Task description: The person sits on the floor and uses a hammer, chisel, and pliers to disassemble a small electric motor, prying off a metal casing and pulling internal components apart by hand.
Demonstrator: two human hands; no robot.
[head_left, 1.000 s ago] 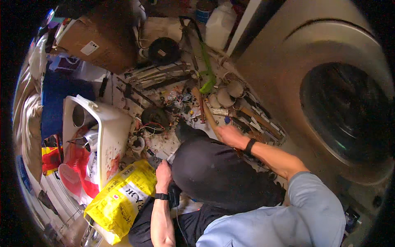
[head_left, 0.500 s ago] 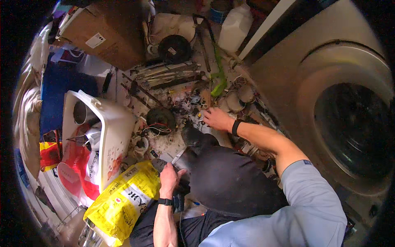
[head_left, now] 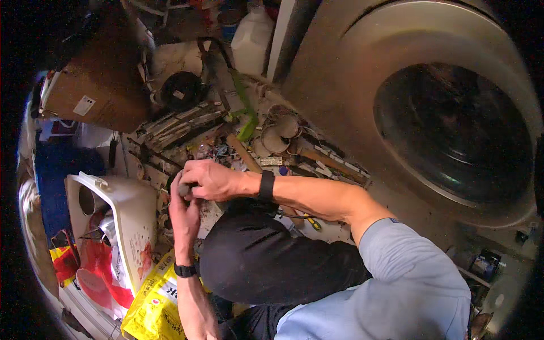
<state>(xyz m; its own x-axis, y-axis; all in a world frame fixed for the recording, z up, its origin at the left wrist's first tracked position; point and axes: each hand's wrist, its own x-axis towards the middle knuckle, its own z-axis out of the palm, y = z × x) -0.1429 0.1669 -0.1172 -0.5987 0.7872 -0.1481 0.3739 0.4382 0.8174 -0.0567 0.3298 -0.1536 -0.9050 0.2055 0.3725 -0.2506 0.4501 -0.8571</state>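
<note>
My two hands meet above the cluttered floor, in front of my bent knee. My left hand (head_left: 185, 214) is closed, with its fingers raised beside a small grey rounded lump (head_left: 183, 190). From the right, my right hand (head_left: 216, 180) reaches across with its fingers curled over the same lump. Only a little of the lump shows between the fingers, so its kind cannot be told. Just beyond the hands lie loose scraps (head_left: 212, 150) and a wooden handle-like stick (head_left: 243, 152).
A white bin (head_left: 148, 198) holding red and white bags stands left, with a yellow bag (head_left: 152, 309) nearer. A cardboard box (head_left: 107, 85), green tool (head_left: 245, 102), white jug (head_left: 252, 42) and bundled strips (head_left: 181, 124) lie farther off. A front-loading washer (head_left: 362, 73) fills the right.
My right hand has left the floor scraps and come to my left hand, which has moved forward. The view has swung right, and a yellow-handled tool now shows beyond my knee.
</note>
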